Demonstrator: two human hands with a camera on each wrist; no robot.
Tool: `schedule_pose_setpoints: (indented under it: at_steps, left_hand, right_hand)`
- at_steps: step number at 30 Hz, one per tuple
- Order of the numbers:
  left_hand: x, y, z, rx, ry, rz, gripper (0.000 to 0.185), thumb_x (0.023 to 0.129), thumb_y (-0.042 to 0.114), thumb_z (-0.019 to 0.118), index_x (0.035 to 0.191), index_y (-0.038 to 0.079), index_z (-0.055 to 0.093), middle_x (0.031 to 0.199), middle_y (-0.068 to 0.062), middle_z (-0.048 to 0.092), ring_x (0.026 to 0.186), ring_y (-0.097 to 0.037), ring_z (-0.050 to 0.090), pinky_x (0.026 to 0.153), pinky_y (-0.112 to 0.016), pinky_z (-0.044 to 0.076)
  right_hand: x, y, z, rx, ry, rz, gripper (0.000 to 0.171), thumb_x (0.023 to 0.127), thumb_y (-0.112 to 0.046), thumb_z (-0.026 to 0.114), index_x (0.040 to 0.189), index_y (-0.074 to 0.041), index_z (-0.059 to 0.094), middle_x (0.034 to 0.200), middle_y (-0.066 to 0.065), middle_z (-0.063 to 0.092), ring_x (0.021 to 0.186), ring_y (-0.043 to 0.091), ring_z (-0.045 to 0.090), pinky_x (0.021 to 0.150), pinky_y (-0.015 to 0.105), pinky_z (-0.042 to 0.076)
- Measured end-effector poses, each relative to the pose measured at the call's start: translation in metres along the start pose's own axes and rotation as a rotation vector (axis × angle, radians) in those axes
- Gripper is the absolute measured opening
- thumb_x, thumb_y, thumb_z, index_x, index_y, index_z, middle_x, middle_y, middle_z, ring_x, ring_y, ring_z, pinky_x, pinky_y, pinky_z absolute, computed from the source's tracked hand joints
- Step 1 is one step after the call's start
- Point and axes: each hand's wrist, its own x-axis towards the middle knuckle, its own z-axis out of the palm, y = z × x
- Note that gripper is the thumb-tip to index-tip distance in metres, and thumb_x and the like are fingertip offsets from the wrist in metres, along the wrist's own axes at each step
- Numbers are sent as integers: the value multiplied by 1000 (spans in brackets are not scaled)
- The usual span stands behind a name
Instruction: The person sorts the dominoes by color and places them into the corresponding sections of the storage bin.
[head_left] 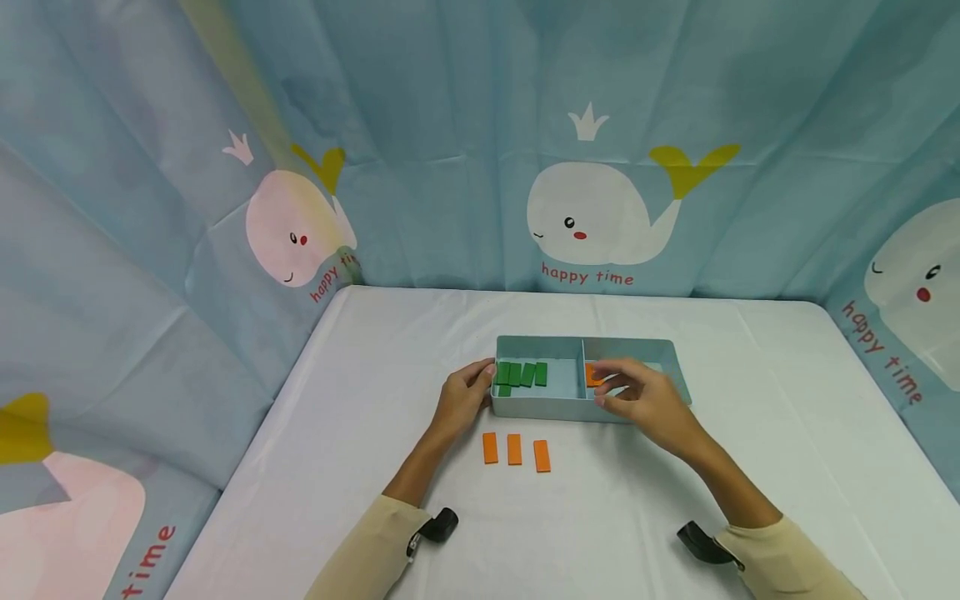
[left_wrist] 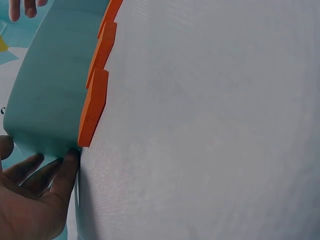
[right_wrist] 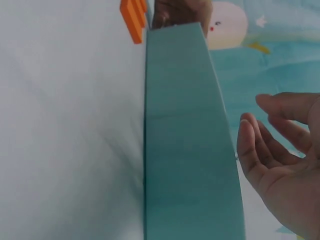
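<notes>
Sleeved forearms at the bottom of the head view reach up to a teal tray at frame centre.

White tablecloth (head_left: 750, 400) fills the lower half of the head view, and the two-compartment teal tray (head_left: 540, 408) sits mid-frame on it. Left hand (head_left: 461, 400) rests against the tray's left end; the left wrist view, lower left, shows its fingers (left_wrist: 60, 180) straight and loose against the tray wall, gripping nothing. Right hand (head_left: 645, 400) hovers over the right compartment, fingers apart and relaxed in the right wrist view, holding nothing, just beside the tray wall. Only the head view looks inside the tray: green blocks (head_left: 521, 374) lie in the left compartment, an orange block (head_left: 592, 375) in the right, partly hidden by the hand. Three orange blocks (head_left: 514, 450) lie on the cloth just below the tray; both wrist views catch them edge-on.
</notes>
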Motion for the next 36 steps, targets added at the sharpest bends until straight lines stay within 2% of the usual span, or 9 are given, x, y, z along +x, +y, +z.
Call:
schedule_pose_setpoints:
  at_steps: [7, 13, 19, 26, 36]
  left_hand:
    - [-1, -1, 2, 2, 9, -13, 48, 114, 24, 54, 152, -4, 53, 152, -24, 57, 138, -38, 59, 104, -46, 59]
    - [0, -1, 0, -5, -7, 4, 48, 114, 24, 53, 152, -5, 53, 153, -25, 56, 139, -40, 58, 102, -43, 60]
    - [2, -3, 0, -10, -5, 11, 48, 114, 24, 53, 152, -6, 53, 151, -26, 57, 138, -41, 58, 101, -42, 61]
    - [2, -3, 0, -15, -7, 16, 49, 114, 24, 53, 152, -7, 52, 151, -26, 57, 137, -42, 59, 101, -42, 61]
    - [2, -3, -2, -21, -30, 21, 50, 114, 24, 52, 153, -7, 50, 152, -27, 56, 138, -42, 58, 103, -44, 60]
  right_hand:
    - [-5, -3, 12, 52, -39, 6, 43, 96, -2, 78, 137, -10, 68, 127, 13, 70, 102, 21, 72, 84, 26, 63]
    - [-8, -4, 20, 54, -61, -3, 43, 95, -3, 79, 136, -8, 67, 130, 16, 69, 101, 19, 72, 85, 27, 63]
    - [-10, -4, 29, 50, -87, 15, 43, 94, -6, 81, 134, -15, 70, 127, 15, 71, 100, 17, 71, 82, 29, 63]
    - [-12, -4, 39, 49, -118, 23, 43, 94, -7, 81, 135, -5, 69, 122, 16, 72, 99, 17, 72, 81, 30, 63]
    - [-11, -2, 53, 53, -185, 66, 44, 93, -4, 80, 136, -5, 69, 122, 15, 73, 98, 18, 71, 81, 30, 64]
